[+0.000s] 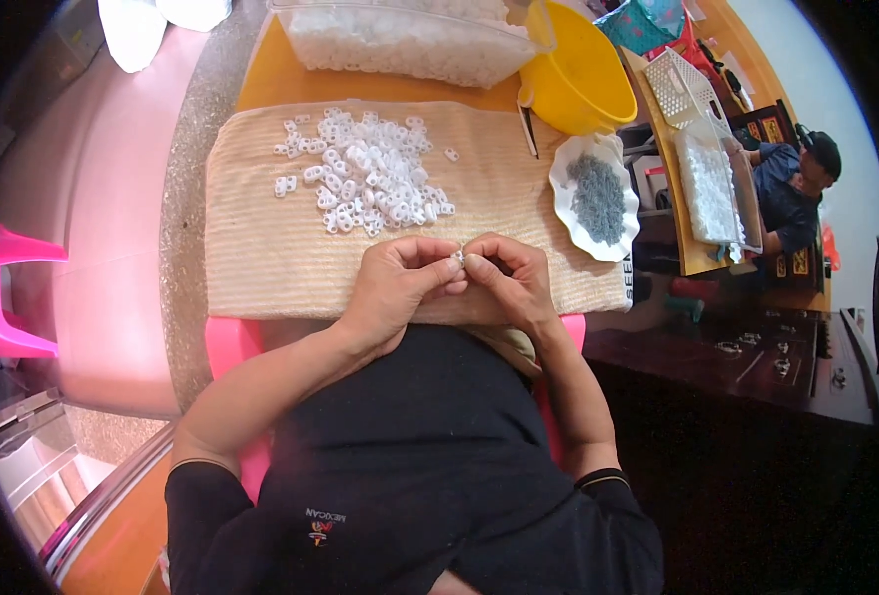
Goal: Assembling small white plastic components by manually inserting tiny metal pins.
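My left hand (397, 286) and my right hand (515, 280) meet at the near edge of a beige striped towel. Thumbs and fingertips of both are pinched on a small white plastic piece (460, 256), mostly hidden by the fingers. Beyond them lies a loose heap of small white plastic pieces with two holes (372, 174), a few scattered at its left. To the right, a white scalloped dish (564, 191) holds many tiny grey parts (598, 198). A thin dark tool with a pale end (529, 131) rests above the dish.
A clear plastic bin (410, 52) full of white pieces stands at the back, beside a yellow basin (578, 74). At right, a person in a dark cap (794, 188) sits by another table with a filled container (709, 188). A pink stool (3, 293) stands at left.
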`<action>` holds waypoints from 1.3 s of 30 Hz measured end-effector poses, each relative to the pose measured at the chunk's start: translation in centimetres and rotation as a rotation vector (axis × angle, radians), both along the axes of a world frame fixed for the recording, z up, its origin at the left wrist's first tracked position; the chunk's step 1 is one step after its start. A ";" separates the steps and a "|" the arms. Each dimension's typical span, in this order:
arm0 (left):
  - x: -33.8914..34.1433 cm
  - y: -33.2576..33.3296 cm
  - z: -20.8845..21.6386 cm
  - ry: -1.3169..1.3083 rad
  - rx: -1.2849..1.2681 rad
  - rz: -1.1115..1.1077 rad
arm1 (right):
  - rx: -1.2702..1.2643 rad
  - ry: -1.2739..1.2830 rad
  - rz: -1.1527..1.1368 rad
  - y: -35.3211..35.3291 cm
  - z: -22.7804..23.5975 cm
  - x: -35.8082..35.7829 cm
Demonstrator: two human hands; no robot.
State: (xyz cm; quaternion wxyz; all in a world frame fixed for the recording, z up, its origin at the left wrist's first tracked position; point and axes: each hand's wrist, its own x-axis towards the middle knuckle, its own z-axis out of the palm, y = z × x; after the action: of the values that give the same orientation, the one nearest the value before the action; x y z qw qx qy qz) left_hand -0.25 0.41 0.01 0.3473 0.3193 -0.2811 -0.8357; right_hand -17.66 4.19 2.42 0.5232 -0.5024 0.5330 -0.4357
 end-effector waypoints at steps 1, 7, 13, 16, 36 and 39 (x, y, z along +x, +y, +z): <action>0.0 0.0 0.0 0.001 -0.002 0.002 | 0.012 -0.012 -0.004 0.1 0.1 0.1; 0.0 0.2 -0.1 0.001 -0.011 -0.006 | -0.016 0.016 0.019 -0.1 0.1 0.2; -0.2 0.4 -0.4 -0.047 -0.073 0.012 | 0.023 -0.017 0.037 -0.2 0.1 0.0; -0.2 0.3 -0.4 -0.050 -0.092 0.010 | 0.034 -0.043 0.047 -0.4 0.0 -0.2; 0.1 0.2 -0.2 0.106 0.090 0.075 | -0.014 0.262 0.003 -2.8 0.5 -1.8; 0.1 0.1 -0.2 0.110 0.078 0.089 | -0.384 0.649 0.073 -4.8 0.0 -1.6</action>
State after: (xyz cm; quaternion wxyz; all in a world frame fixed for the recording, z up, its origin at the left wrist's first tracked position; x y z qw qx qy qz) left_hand -0.16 0.51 -0.23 0.3861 0.2985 -0.2142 -0.8461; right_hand -19.29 -0.66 2.39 0.2385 -0.7219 0.5614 -0.3268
